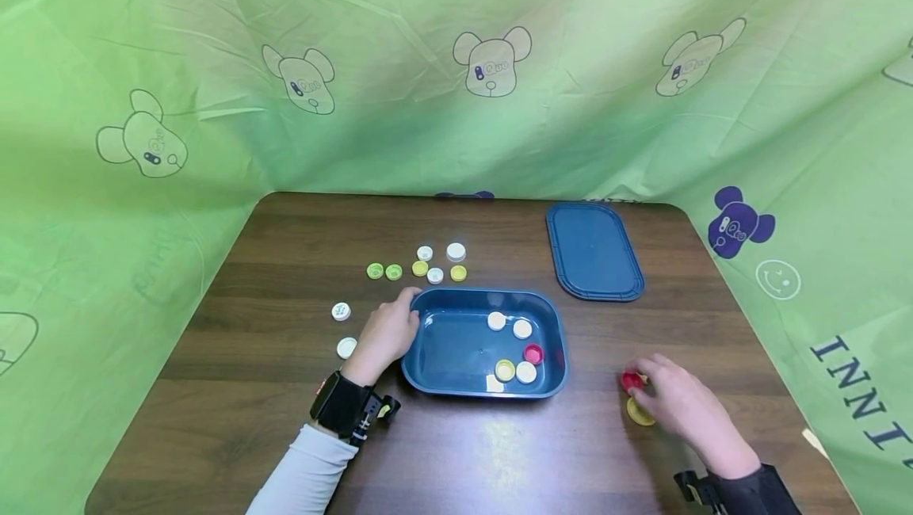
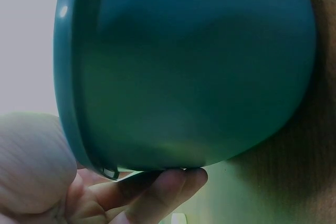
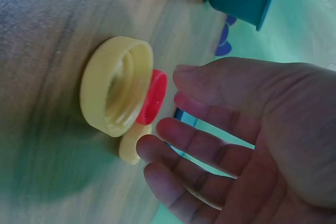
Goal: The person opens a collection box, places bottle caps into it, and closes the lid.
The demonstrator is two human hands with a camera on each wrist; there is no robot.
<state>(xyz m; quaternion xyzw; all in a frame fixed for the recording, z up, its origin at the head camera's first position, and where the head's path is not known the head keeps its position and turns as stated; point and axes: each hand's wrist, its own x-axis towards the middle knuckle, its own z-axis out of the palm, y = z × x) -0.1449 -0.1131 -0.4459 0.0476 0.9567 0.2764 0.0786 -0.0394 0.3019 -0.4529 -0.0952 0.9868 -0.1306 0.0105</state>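
A dark blue tray [image 1: 428, 356] stands mid-table and holds several bottle caps [image 1: 522, 329], white, yellow and red. My left hand [image 1: 399, 317] grips its left rim. The left wrist view shows the tray wall [image 2: 199, 66] close up, my left hand [image 2: 113, 177] with its thumb on the outside and its fingers [image 2: 157, 187] curled under the rim. My right hand [image 1: 645, 380] hovers open at the table's right, its fingertips beside a red cap [image 1: 631, 380] and a yellow cap [image 1: 639, 413]. In the right wrist view the red cap [image 3: 153, 98] leans behind a large yellow cap [image 3: 115, 93], and my right hand [image 3: 165, 114] holds nothing.
The blue lid [image 1: 594, 249] lies flat at the back right. Several loose caps [image 1: 420, 268], green, yellow and white, sit behind the tray. Two white caps [image 1: 341, 311] lie left of my left hand. A green cloth walls in the wooden table [image 1: 250, 420].
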